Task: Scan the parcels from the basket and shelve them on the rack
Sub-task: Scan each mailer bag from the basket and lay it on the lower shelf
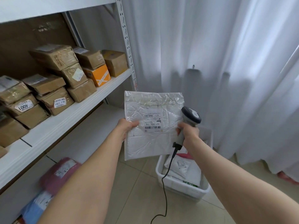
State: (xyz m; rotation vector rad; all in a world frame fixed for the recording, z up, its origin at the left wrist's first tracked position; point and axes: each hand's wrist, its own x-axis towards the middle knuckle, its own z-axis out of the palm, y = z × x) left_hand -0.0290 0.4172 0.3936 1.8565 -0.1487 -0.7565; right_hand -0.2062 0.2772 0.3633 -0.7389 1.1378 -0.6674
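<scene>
My left hand (127,128) grips the left edge of a white bubble mailer (152,110), thumb on its front, holding it upright with the shipping label (152,121) facing me. My right hand (188,132) grips the handle of a grey corded barcode scanner (191,116), whose head sits at the mailer's right edge. Below them on the floor stands a white basket (181,185) holding several white and pink parcels. The white rack (64,120) is at my left, its shelf stacked with brown cardboard parcels (55,57).
An orange box (97,75) sits among the brown ones on the shelf. Pink and blue soft parcels (59,172) lie on the rack's lower shelf. White curtains (226,62) hang behind. The scanner cable (165,188) trails down to the tiled floor.
</scene>
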